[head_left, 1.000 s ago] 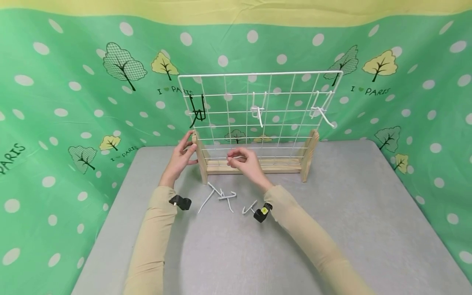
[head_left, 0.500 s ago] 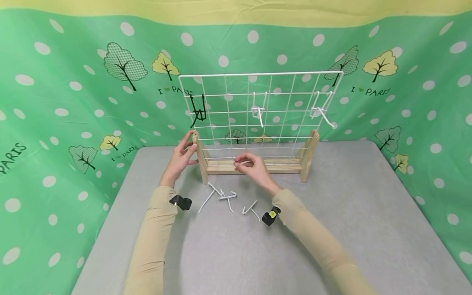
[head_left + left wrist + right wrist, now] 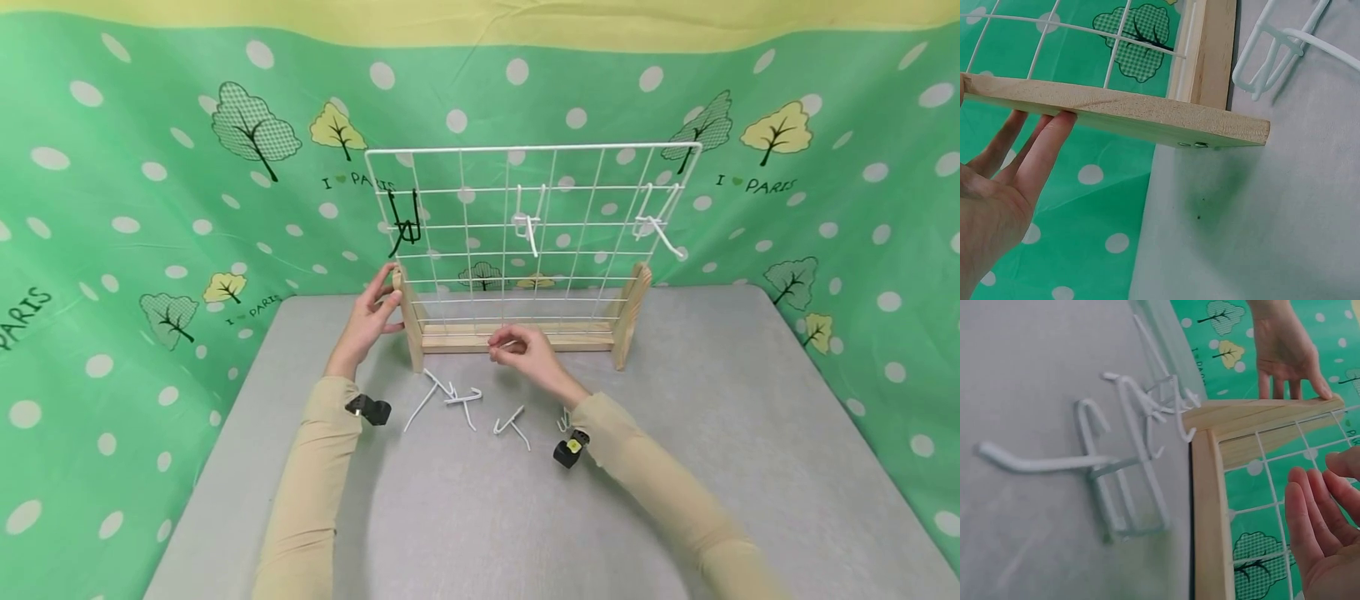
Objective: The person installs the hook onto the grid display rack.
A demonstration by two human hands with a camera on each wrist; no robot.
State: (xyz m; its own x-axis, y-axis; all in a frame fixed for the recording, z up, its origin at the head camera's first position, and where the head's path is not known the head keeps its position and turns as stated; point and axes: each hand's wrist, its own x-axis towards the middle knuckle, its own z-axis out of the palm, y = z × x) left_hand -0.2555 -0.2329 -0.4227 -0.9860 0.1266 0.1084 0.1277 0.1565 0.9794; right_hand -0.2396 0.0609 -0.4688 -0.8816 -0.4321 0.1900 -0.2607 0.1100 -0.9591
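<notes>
Near the worktop's [image 3: 465, 517] far edge, the left hand [image 3: 366, 323] grips a wooden upright [image 3: 411, 335]; the right hand [image 3: 527, 352] hovers, fingers loosely released.

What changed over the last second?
Right hand moved right and back toward the person, away from the grid; a white hook by its wrist came into view. Nothing visibly gripped or released. Left hand stays on the wooden upright; hung hooks unmoved.

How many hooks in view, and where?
7. Grid: black hook left, white hook centre, another white hook right. Table: left loose hook, second loose hook beside it, third loose hook further right, fourth loose hook partly hidden by the right sleeve, which may hide more.
</notes>
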